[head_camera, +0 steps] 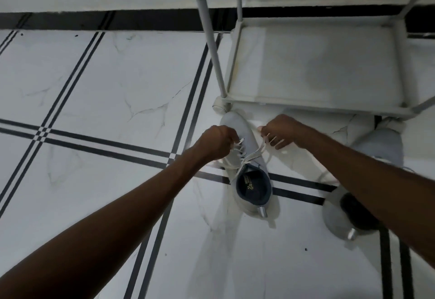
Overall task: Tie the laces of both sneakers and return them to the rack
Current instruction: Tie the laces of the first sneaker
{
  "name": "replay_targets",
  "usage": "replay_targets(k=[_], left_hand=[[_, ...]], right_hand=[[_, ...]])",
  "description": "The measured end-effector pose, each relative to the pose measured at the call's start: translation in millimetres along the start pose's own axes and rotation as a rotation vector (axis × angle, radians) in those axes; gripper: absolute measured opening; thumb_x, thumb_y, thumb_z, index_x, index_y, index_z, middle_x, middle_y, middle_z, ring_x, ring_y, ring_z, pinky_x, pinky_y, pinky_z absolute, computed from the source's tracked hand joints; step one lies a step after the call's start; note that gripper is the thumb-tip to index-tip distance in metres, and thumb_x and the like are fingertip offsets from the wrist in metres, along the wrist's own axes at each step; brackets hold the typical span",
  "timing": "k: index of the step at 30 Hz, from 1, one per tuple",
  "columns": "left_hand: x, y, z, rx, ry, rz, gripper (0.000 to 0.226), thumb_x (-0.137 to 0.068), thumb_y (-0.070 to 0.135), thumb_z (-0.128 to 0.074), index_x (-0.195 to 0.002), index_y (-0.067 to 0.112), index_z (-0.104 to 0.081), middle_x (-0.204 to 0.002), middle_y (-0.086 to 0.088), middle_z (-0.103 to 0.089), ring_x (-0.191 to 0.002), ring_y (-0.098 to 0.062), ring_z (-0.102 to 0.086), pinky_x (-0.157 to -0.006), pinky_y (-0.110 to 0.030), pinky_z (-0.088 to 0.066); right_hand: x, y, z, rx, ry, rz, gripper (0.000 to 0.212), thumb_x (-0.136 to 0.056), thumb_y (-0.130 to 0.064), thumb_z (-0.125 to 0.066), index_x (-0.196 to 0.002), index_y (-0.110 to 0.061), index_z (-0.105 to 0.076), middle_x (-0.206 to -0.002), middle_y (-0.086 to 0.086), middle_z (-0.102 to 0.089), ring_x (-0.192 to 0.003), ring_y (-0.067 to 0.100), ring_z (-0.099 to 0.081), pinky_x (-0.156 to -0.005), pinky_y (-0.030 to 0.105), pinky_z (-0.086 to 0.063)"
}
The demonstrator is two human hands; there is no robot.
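Standing on the floor (98,82) before the rack (313,101), the sneaker (249,176) has its laces (253,155) pinched: one end clenched in each grip, left hand (217,143) and right hand (283,130).

Pale grey sneaker (247,169) sitting upright on floor, toe pointing at rack (313,68), navy lining showing, white laces (244,157) being pulled out to both sides. Second sneaker (376,148) lying just right, partly hidden behind forearm. White rack's lower shelf standing bare.

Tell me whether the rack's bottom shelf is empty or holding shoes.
Empty. The bottom shelf shows only bare fabric; both sneakers sit on the floor, one between the hands, the other under the right arm.
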State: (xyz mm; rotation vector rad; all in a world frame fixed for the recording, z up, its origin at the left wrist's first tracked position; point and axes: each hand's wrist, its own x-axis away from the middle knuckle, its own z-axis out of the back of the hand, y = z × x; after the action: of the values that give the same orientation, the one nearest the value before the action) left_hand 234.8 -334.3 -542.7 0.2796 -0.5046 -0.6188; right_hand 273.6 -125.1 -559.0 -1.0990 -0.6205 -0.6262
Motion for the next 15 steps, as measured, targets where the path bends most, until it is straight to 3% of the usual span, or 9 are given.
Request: replay_targets(k=[4,7,10,12,15], left_hand=[[-26.4,52.8,7.3,0.095,0.003,-0.06,0.025,-0.088,0.004,-0.059,-0.105,0.011,-0.076,-0.108,-0.006,-0.075,-0.099,-0.022,-0.069,-0.085,-0.026,-0.05],[-40.9,98.4,1.8,0.168,-0.085,-0.084,0.024,-0.09,0.005,-0.057,-0.105,0.009,-0.075,-0.105,-0.008,-0.075,-0.096,-0.022,-0.069,-0.079,-0.021,-0.048],[-52.4,143.6,-19.1,0.256,-0.212,-0.118,0.022,-0.09,0.007,-0.059,-0.106,0.008,-0.074,-0.098,-0.01,-0.075,-0.085,-0.023,-0.072,-0.075,-0.02,-0.051],[-56.9,170.0,-37.6,0.312,-0.306,-0.141,0.02,-0.089,0.012,-0.062,-0.106,0.009,-0.073,-0.089,-0.007,-0.073,-0.078,-0.022,-0.072,-0.078,-0.029,-0.059],[-60.8,206.2,-69.5,0.3,-0.426,-0.198,0.037,-0.085,0.031,-0.072,-0.116,0.013,-0.066,-0.1,-0.005,-0.073,-0.087,-0.023,-0.072,-0.081,-0.032,-0.058]], right_hand=[[26.7,-6.7,44.2,0.26,-0.085,0.072,0.035,-0.092,-0.03,-0.064,-0.104,0.002,-0.069,-0.099,0.018,-0.073,-0.08,0.028,-0.068,-0.084,0.043,-0.059],[53.5,16.5,86.4,0.329,-0.064,0.105,0.027,-0.093,-0.028,-0.063,-0.103,-0.004,-0.07,-0.095,0.012,-0.075,-0.084,0.027,-0.073,-0.076,0.038,-0.062],[86.0,65.6,128.6,0.338,0.035,0.096,0.02,-0.091,-0.026,-0.065,-0.095,-0.008,-0.073,-0.086,0.007,-0.077,-0.074,0.02,-0.073,-0.068,0.033,-0.061],[109.6,100.9,146.8,0.446,0.136,0.124,0.018,-0.089,-0.029,-0.066,-0.087,-0.012,-0.074,-0.079,-0.005,-0.074,-0.073,0.015,-0.071,-0.068,0.028,-0.057],[137.0,155.1,154.2,0.519,0.299,0.125,0.014,-0.083,-0.039,-0.069,-0.085,-0.026,-0.072,-0.082,-0.015,-0.069,-0.082,0.009,-0.066,-0.073,0.025,-0.048]])
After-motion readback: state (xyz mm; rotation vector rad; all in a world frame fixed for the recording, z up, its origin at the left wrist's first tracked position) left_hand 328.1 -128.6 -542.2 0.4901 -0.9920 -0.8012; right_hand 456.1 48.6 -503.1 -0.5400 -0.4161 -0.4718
